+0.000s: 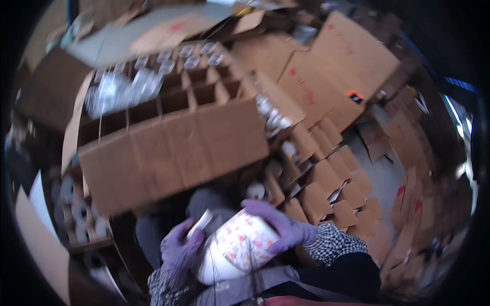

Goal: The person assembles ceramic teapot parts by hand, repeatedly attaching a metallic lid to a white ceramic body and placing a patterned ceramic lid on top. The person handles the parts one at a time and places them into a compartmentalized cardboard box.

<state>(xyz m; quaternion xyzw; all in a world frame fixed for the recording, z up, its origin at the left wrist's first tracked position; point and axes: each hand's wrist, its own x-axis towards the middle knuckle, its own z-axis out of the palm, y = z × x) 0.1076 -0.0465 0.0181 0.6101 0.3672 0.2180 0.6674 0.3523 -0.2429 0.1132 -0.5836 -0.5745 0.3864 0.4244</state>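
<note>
Both hands wear purple gloves. In my left hand [179, 247], thumb and fingers pinch a small flat white piece [200, 223]; its kind is blurred. A white rounded container [245, 239] with a pink and red printed pattern rests tilted at my lap. Over its upper right side my right hand [283, 227] is closed, fingers wrapped on the printed face. The left hand is right beside the container's plain white end; whether it touches cannot be made out.
Ahead stands a big divided cardboard box [178, 153] with clear glass-like containers [125, 86] in it. Folded cardboard pieces [326, 186] crowd the right, below large open flaps [352, 56]. White cylindrical items [79, 209] sit in a box at the left.
</note>
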